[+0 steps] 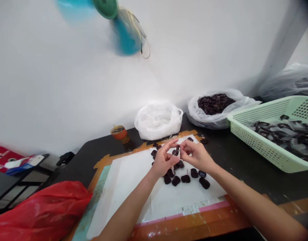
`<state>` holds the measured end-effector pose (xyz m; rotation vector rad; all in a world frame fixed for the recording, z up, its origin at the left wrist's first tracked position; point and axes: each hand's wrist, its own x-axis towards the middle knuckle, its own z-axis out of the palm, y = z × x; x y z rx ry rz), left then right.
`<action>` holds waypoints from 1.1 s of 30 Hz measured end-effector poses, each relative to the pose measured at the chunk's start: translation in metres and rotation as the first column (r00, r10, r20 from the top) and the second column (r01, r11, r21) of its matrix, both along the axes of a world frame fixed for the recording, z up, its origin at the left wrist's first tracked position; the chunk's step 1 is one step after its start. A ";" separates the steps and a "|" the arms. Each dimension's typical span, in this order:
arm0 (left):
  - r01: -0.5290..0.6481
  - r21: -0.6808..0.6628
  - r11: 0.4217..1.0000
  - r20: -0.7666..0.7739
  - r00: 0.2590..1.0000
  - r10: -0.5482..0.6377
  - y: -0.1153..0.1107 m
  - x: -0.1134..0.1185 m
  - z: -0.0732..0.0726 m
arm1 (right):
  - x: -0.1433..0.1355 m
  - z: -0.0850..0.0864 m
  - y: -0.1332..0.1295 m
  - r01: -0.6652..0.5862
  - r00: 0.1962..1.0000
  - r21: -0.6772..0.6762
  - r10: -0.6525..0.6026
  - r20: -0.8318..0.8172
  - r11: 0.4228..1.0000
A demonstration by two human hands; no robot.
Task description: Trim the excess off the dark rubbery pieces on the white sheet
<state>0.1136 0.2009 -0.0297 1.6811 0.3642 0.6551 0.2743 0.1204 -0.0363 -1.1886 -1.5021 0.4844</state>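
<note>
Over the white sheet (133, 180), my left hand (164, 160) and my right hand (196, 154) meet at a small dark piece (177, 149). My left hand has its fingers curled around the piece from the left. The right thumb and index finger are pinched together at its right side; what lies between their tips is too small to tell. Several dark, rounded pieces (185, 178) lie on the sheet below and around my hands, some partly hidden by the left one.
Behind the sheet stand a small orange pot (119, 133), a white plastic bag (157, 124) and a bag of dark pieces (215, 104). A green basket (259, 147) with wrapped dark pieces is at the right. A red bag (48, 209) lies at the left; a blue-bladed fan (126, 36) hangs above.
</note>
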 end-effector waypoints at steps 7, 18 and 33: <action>-0.047 -0.068 0.997 -0.078 0.996 0.041 0.002 0.000 0.003 | -0.007 0.001 -0.003 -0.020 0.999 -0.020 0.021 0.032 1.000; 0.009 -0.119 0.993 -0.084 0.996 -0.019 0.018 -0.009 -0.002 | 0.011 -0.003 0.000 0.177 0.981 0.073 -0.182 0.068 0.982; -0.125 -0.043 0.991 -0.055 0.991 0.123 0.015 -0.004 -0.004 | 0.001 -0.004 0.006 -0.213 0.845 0.004 0.187 -0.501 0.977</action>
